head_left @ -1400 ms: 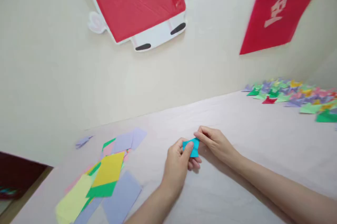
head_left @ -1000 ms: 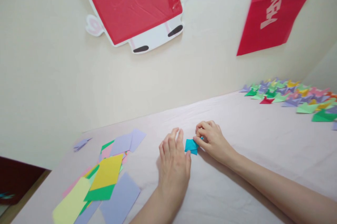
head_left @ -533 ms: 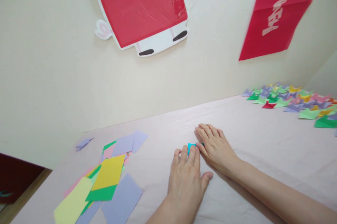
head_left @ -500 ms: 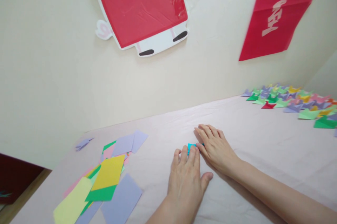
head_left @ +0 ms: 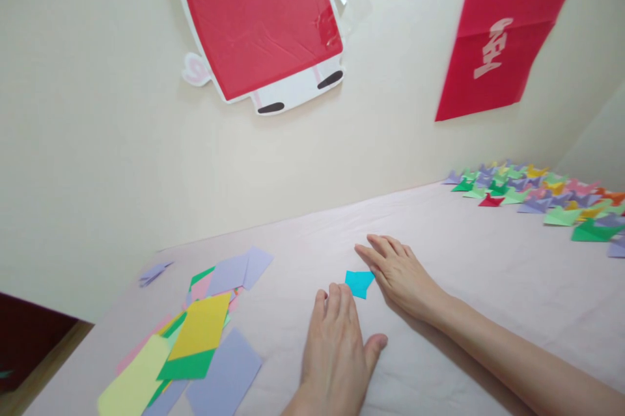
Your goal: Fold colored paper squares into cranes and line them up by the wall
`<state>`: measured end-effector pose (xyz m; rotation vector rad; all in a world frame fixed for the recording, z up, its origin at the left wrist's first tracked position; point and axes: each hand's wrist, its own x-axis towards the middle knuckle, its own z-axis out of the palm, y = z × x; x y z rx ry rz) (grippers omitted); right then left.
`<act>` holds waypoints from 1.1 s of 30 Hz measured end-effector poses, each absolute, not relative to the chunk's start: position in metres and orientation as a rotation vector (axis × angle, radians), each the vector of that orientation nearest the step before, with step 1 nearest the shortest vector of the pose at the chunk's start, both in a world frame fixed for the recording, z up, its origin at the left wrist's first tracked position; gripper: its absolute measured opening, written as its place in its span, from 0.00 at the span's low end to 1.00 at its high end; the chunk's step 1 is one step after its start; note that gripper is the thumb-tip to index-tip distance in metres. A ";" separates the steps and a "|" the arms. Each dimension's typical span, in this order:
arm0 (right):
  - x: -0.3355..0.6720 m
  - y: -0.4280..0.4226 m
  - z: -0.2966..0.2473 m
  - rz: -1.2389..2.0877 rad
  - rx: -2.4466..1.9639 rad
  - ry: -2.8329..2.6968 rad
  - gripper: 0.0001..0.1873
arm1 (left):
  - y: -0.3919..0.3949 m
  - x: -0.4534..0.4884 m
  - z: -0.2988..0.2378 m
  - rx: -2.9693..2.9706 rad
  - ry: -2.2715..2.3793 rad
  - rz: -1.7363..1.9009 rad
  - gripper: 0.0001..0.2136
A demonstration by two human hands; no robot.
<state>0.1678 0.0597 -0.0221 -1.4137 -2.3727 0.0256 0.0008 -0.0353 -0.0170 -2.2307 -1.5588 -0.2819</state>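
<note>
A small folded piece of blue paper (head_left: 359, 284) lies flat on the pale cloth-covered surface (head_left: 420, 370). My left hand (head_left: 336, 341) rests palm down just below and left of it, fingers stretched and thumb out to the side. At the paper's right edge is my right hand (head_left: 398, 273), also palm down with its fingers extended; its thumb side covers or borders that corner, and I cannot tell whether it touches. Neither hand grips the paper.
On the left lie loose coloured paper sheets, a yellow sheet (head_left: 202, 325) on top and a purple sheet (head_left: 227, 374) nearby. A small purple folded paper (head_left: 153, 273) sits farther back. Several folded paper figures (head_left: 532, 198) stand at the right against the wall (head_left: 273, 168).
My left hand has drawn back toward me and slightly left, uncovering most of the blue paper. The right hand has shifted a little, its thumb off the paper's middle.
</note>
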 end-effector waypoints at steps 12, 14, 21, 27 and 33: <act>0.178 0.062 0.006 0.683 -0.788 -2.321 0.15 | -0.017 -0.006 0.014 -2.421 -1.850 -0.257 0.13; 0.177 0.063 0.005 0.736 -0.769 -2.300 0.11 | -0.014 -0.009 0.016 -2.465 -1.879 -0.334 0.10; 0.174 0.066 -0.006 1.100 -0.897 -1.966 0.10 | -0.015 -0.009 0.015 -2.650 -1.915 -0.969 0.10; 0.168 0.063 0.003 0.711 -0.954 -2.281 0.08 | -0.014 -0.011 0.014 -2.690 -1.759 -1.268 0.10; 0.171 0.061 0.004 0.730 -0.895 -2.182 0.06 | -0.014 -0.012 0.009 -2.860 -1.739 -0.974 0.13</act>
